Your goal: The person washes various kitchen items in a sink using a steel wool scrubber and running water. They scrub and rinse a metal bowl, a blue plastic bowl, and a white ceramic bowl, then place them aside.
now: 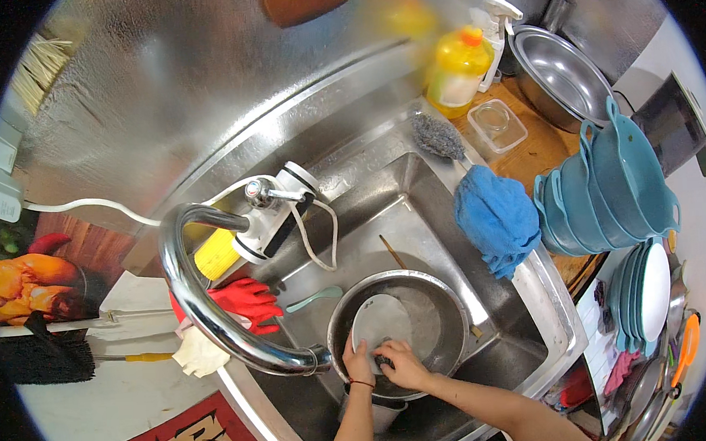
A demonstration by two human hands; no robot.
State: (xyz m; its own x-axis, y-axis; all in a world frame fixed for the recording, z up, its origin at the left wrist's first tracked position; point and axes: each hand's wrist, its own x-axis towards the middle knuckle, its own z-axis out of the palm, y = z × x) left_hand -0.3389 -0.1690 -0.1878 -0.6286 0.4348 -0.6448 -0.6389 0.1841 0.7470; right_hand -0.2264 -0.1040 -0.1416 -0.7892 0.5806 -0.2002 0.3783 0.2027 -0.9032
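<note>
A round stainless steel basin [455,311] stands in the metal sink [355,250]. Inside it is a pale round plate or shallow bowl [378,316], which my left hand [359,364] grips by its near left edge; a thin red band circles that wrist. My right hand [405,366] presses a small dark scrubber [384,361] against the pale dish, its fingers partly hiding it. Left of the basin, a light green spoon [315,298] lies on the sink floor. A thin brown stick [392,251] lies behind the basin. The curved chrome faucet [176,261] ends at the basin's left rim.
Red rubber gloves [252,302] hang at the sink's left edge. A blue cloth [497,218] drapes the right rim, near a grey scouring pad [437,135]. Farther right are stacked blue-green bowls [605,187], plates [652,299], a yellow detergent bottle [459,71] and a metal bowl [562,74].
</note>
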